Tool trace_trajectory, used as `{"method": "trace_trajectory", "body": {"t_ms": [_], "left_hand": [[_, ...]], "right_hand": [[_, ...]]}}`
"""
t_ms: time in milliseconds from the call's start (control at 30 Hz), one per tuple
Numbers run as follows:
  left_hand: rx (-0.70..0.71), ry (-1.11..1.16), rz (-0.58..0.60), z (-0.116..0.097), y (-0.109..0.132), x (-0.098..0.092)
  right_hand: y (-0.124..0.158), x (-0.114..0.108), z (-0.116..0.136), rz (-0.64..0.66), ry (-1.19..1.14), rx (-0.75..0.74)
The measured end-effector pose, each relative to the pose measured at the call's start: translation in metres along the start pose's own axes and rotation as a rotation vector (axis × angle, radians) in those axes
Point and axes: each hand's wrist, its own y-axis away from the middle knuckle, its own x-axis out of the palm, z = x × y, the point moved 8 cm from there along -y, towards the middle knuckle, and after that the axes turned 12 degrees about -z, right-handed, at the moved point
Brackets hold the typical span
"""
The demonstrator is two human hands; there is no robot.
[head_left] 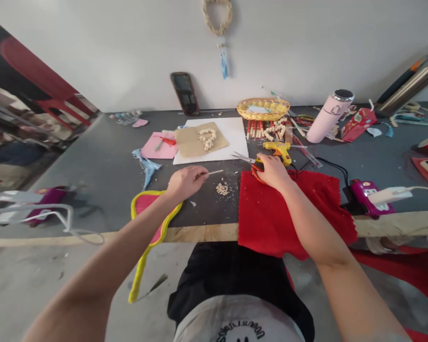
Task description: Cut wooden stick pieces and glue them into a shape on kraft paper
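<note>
My left hand [188, 183] pinches a thin pale stick [216, 172] that points to the right. A small pile of short cut pieces [221, 189] lies on the table just below the stick. My right hand [273, 171] has its fingers around the red handles of a pair of scissors [248, 159], whose blades are apart and point left. Beyond that hand lies a yellow glue gun [278, 151]. Under my right forearm a red cloth [267, 209] hangs over the table's front edge. A pink fan-like piece with a yellow rim [157, 236] is partly hidden by my left forearm.
At the back stand a phone [185, 92], a wicker basket [263, 114] and a pink bottle [330, 116]. Brown paper [189, 142] with a beaded piece rests on a white sheet [237, 137]. Purple power sockets with cables [373, 197] sit at the right, another [50, 204] at the left.
</note>
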Motion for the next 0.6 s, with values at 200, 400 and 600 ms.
{"method": "trace_trajectory", "body": {"t_ms": [200, 400, 600], "left_hand": [[0.173, -0.09, -0.01, -0.009, 0.043, -0.007], [0.145, -0.136, -0.094, -0.011, 0.064, -0.024], [0.149, -0.141, -0.117, 0.002, 0.089, -0.038]], "right_hand": [[0.001, -0.002, 0.003, 0.023, -0.025, -0.022], [0.006, -0.003, 0.001, -0.013, -0.046, -0.011], [0.016, -0.01, -0.003, -0.082, -0.066, 0.092]]}}
